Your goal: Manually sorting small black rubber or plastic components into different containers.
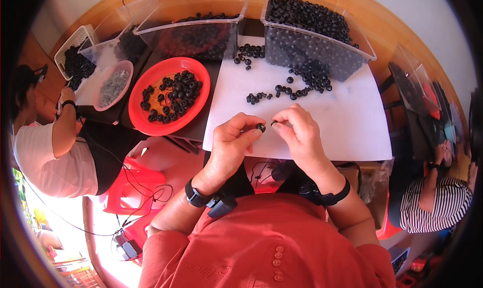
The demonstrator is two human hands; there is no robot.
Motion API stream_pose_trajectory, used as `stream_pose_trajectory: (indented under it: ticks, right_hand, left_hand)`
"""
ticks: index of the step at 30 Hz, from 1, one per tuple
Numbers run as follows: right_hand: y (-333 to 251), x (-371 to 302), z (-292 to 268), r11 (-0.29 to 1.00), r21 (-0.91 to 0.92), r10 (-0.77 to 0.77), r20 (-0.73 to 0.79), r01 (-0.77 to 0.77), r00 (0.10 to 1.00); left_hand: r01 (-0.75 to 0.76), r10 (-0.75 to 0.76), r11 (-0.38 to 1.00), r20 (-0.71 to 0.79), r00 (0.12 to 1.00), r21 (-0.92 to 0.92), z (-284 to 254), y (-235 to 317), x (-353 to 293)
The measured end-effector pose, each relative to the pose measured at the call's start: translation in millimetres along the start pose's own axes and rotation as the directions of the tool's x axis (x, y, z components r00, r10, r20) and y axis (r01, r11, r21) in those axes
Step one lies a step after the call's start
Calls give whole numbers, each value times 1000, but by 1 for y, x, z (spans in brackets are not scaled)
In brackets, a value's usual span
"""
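Note:
Above the near edge of a white sheet, my left hand pinches a black round part with a hole, between thumb and fingertips. Close to its right, my right hand is closed on a small black piece, mostly covered by the fingertips. A narrow gap separates the two pieces. Beyond my hands, loose black round parts and a cluster of smaller black pieces lie on the sheet. To the left, a red plate holds many black round parts.
Clear plastic bins of black parts line the far side. A pink bowl of small clear pieces stands left of the plate. One person sits at left, another in a striped shirt at right. Cables hang near red stools.

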State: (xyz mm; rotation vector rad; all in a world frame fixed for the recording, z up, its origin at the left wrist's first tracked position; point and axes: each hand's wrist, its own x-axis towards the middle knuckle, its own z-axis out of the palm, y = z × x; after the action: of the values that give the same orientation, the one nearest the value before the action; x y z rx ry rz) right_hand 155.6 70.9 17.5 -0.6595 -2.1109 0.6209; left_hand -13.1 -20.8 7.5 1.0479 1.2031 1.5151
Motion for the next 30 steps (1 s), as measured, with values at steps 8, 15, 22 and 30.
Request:
stream_pose_trajectory:
  ticks: [8,15,22,30]
  right_hand:
    - [-17,13,0,990,138,-35,-47,41,998]
    - [-16,12,2,952,297,81,-11,-74,997]
    - [-16,7,8,865,457,228,12,-208,974]
    - [-20,9,10,918,386,110,-23,-92,994]
  left_hand:
    - [-49,50,989,1,999,-143,9,0,3]
    - [5,-7,953,-7,1000,-302,11,-5,6]
    - [27,-34,945,-17,999,-325,12,-7,6]
    - [29,-39,947,-25,999,-320,11,-8,5]
